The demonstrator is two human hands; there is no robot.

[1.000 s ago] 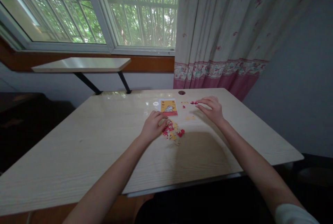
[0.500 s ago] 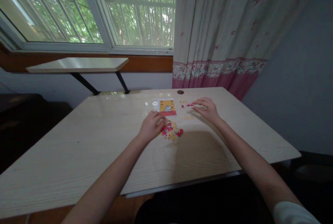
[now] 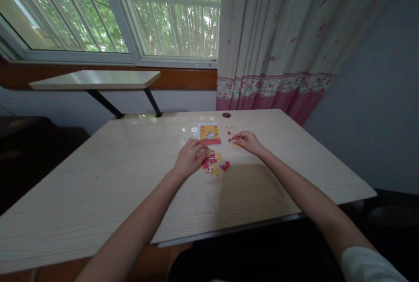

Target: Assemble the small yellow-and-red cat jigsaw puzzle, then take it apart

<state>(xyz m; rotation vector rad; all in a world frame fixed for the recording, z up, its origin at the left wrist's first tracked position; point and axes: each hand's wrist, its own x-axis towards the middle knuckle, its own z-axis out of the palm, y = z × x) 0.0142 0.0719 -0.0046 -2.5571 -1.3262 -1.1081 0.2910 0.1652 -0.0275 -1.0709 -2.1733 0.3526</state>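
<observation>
Small jigsaw puzzle pieces (image 3: 215, 170) in red, pink and yellow lie in a loose pile on the light wooden table. My left hand (image 3: 190, 159) rests at the pile's left edge, fingers curved and thumb apart, gripping nothing that I can see. Between thumb and fingertips, my right hand (image 3: 247, 142) pinches a small puzzle piece (image 3: 230, 140), dark pink and whitish, low over the table. Just behind it sit a red piece (image 3: 229, 133) and some orange pieces (image 3: 230, 127). Beneath the hand, yellow pieces (image 3: 234, 146) are partly covered.
A picture card (image 3: 209, 133) with a white striped animal on orange and red lies behind the pile. Farther back, the table (image 3: 131, 186) has a round cable hole (image 3: 226, 115). A raised shelf (image 3: 98, 80) on black legs stands at the back left, near a window and curtain (image 3: 262, 55).
My right hand has moved left and slightly toward me, bringing the small piece closer to the card. My left hand has stayed by the pile.
</observation>
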